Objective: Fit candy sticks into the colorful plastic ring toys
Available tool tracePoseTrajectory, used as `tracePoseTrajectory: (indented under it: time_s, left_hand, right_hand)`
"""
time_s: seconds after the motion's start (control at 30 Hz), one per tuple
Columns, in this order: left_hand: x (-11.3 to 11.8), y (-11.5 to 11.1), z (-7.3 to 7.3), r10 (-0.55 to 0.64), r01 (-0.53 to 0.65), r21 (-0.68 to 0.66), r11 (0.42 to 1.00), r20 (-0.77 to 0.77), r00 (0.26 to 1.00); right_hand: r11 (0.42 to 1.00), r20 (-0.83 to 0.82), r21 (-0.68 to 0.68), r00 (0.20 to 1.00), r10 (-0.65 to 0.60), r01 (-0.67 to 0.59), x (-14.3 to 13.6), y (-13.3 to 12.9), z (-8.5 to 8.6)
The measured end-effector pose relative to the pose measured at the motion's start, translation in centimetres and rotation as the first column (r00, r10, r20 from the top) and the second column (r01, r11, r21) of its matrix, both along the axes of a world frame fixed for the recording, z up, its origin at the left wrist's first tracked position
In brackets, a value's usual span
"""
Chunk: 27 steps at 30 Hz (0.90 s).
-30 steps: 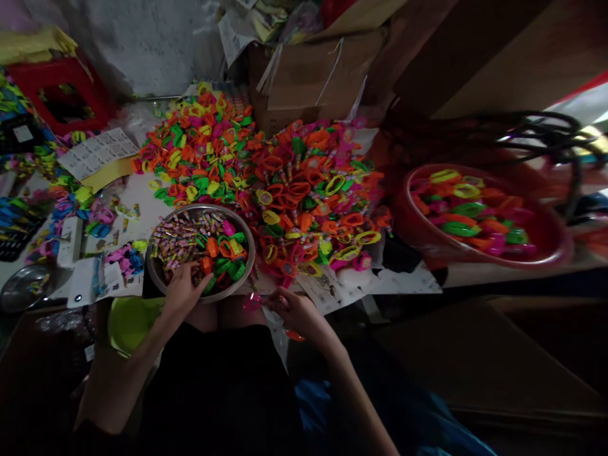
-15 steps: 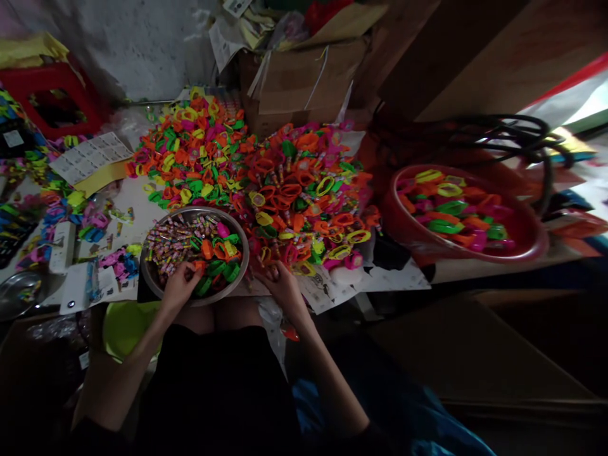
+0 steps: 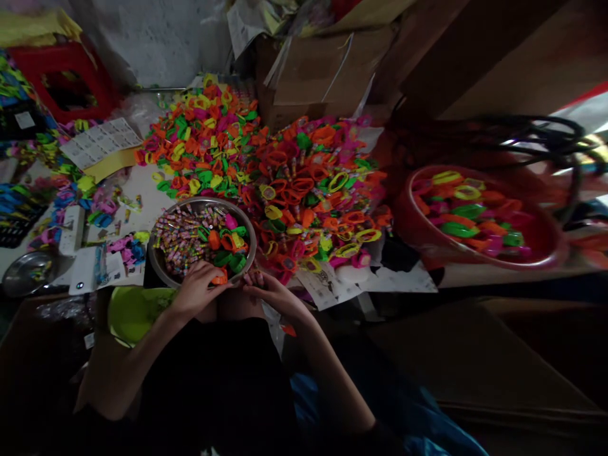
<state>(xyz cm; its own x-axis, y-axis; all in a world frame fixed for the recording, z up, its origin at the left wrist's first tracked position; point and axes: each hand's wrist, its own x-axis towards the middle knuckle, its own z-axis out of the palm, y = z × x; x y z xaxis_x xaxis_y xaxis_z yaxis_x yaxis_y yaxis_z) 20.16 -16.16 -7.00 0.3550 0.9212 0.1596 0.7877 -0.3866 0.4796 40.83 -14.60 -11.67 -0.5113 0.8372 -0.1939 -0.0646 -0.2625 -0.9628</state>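
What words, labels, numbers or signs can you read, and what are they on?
None is readable.
White paper sheet with a printed grid: too small.
White rectangular label on the black object at far left: too blurred.
White printed paper by the multicoloured plastic pile: too blurred.

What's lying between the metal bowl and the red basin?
In the head view, a heap of orange, pink, yellow and green plastic pieces lies between the metal bowl and the red basin.

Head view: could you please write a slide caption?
Left hand holds an orange piece at a metal bowl, right hand nearby, colourful heap behind.
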Motion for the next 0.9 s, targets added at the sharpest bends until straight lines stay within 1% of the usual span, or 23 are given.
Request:
tracePoseTrajectory:
  time_s: [0.07,0.13,0.23,0.3,0.43,0.53,0.63,0.77,0.9]
  left_hand:
    - [0.1,-0.3,0.7,-0.056,0.063,0.080,0.995,-0.088,0.995]
    - [0.1,-0.5,1.1,-0.092,0.113,0.123,0.986,-0.165,0.982]
    - [0.0,-0.8,1.5,-0.121,0.153,0.139,0.978,-0.215,0.969]
    - [-0.1,-0.9,1.9,-0.133,0.168,0.147,0.975,-0.219,0.967]
    - [0.1,-1.3,2.9,-0.151,0.212,0.212,0.954,-0.272,0.950]
    - [0.3,-1.5,3.6,-0.164,0.251,0.241,0.938,-0.332,0.929]
    - [0.5,-1.7,4.0,-0.169,0.266,0.233,0.936,-0.365,0.915]
    - [0.5,-1.9,4.2,-0.161,0.266,0.234,0.935,-0.389,0.907]
    - [0.3,-2.0,4.3,-0.156,0.293,0.256,0.921,-0.446,0.881]
  right_hand:
    - [0.997,0.062,0.067,0.998,0.029,-0.033,-0.1,-0.4,0.6]
    - [0.986,0.171,0.165,0.985,-0.004,-0.025,-0.1,-0.9,1.4]
    - [0.934,0.307,0.356,0.946,-0.101,-0.016,-0.3,-1.8,3.0]
    - [0.901,0.353,0.432,0.927,-0.123,-0.045,-0.4,-2.3,3.8]
    - [0.853,0.411,0.516,0.898,-0.158,-0.085,-0.6,-2.8,4.7]
    - [0.805,0.379,0.590,0.899,-0.217,-0.054,-0.7,-3.0,5.0]
    - [0.765,0.363,0.642,0.900,-0.242,-0.054,-0.8,-3.0,5.2]
    - [0.715,0.426,0.690,0.863,-0.271,-0.116,-1.0,-3.2,5.3]
    - [0.683,0.500,0.705,0.816,-0.289,-0.191,-1.2,-3.4,5.5]
